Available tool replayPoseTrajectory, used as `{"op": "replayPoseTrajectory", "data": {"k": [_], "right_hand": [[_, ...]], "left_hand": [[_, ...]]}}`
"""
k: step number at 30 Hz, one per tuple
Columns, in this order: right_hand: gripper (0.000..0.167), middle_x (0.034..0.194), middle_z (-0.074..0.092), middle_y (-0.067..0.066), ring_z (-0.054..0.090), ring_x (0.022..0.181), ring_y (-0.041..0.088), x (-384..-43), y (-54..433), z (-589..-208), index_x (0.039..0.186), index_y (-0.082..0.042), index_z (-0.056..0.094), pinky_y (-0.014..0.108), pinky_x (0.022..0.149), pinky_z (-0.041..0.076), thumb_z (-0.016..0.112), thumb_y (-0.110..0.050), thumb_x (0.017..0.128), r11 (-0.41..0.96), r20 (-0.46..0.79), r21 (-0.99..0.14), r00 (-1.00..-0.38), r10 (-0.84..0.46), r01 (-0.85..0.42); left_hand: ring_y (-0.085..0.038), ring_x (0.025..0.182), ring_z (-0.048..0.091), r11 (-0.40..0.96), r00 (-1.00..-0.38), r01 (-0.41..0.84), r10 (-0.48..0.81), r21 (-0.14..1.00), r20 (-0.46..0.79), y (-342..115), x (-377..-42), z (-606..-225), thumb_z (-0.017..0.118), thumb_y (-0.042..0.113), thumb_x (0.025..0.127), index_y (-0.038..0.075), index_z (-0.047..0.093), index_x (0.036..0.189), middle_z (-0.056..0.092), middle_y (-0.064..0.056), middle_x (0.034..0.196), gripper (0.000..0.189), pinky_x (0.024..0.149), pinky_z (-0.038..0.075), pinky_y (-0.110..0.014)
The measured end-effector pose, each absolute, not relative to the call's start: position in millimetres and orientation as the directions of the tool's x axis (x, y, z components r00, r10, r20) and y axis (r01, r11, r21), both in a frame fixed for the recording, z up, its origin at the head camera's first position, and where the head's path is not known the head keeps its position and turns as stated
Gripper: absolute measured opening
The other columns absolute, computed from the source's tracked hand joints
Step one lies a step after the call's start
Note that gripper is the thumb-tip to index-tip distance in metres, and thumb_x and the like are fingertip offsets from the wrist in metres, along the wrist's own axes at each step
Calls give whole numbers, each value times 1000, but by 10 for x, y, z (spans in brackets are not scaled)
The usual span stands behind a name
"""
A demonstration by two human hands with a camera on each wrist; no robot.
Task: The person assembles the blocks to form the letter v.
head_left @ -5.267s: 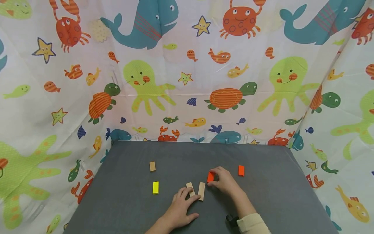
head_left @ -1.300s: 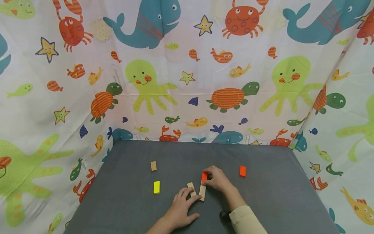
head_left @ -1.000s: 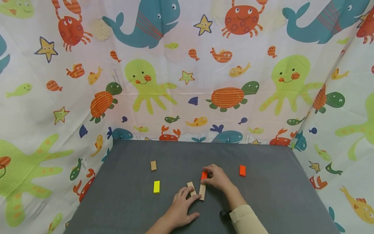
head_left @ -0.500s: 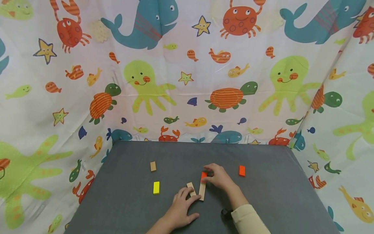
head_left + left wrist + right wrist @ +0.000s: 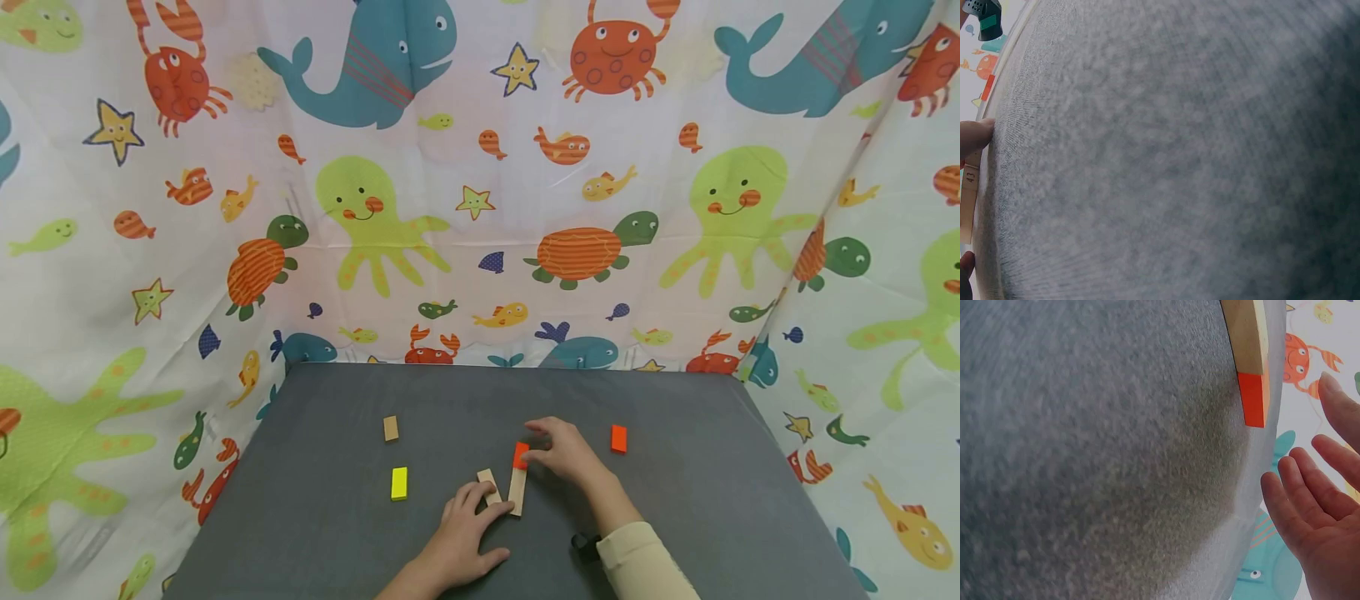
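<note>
In the head view, two plain wooden blocks stand close together at mid-table: a left wooden block (image 5: 487, 485) and a right wooden block (image 5: 517, 493). My left hand (image 5: 461, 537) rests spread over the left one, with a fingertip at the near end of the right one. An orange block (image 5: 521, 455) lies end to end against the right block's far end. My right hand (image 5: 570, 457) is beside it, thumb close to it and fingers loosely apart; the right wrist view shows those fingers extended and holding nothing. In the left wrist view a wooden block (image 5: 969, 200) bears dark marks.
A second orange block (image 5: 618, 439) lies to the right. On the left are a yellow block (image 5: 399, 483) and a short wooden block (image 5: 391, 428). A grey cloth (image 5: 315, 500) covers the table, and a sea-animal curtain (image 5: 465, 250) surrounds its back and sides.
Earlier my right hand brought the orange block leftward against the right wooden block's far end. Since then its fingers have loosened and drawn slightly off it. My left hand stays put.
</note>
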State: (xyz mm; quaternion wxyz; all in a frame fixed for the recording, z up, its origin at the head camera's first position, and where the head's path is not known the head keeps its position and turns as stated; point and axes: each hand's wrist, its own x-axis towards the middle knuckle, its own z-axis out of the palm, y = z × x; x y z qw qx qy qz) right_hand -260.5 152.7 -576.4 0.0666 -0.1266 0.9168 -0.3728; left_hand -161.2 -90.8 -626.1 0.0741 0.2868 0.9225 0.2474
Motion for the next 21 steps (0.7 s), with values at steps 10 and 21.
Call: {"op": "replayPoseTrajectory", "data": {"k": [10,21], "right_hand": [[57,131,63,12,64,112,32,-2619,1561,-5757,133,-8,65,48,91,55,85,-25,82,695,-20,-696,-962,-271,-181],[58,130,63,11,64,110,31,-2629,1619,-5752,132,-8,66,47,89,56,86,-26,80,696,4,-694,-968,-252,-184]], "left_hand": [[-27,138,33,700,-820,502,571,508,23,-904,-1608,-6277,72,51,90,41,50,145,36,0,152,60,102,37,-62],[-27,138,32,704,-824,505,566,500,35,-913,-1607,-6312,69,55,90,44,50,144,36,2,151,58,101,38,-62]]}}
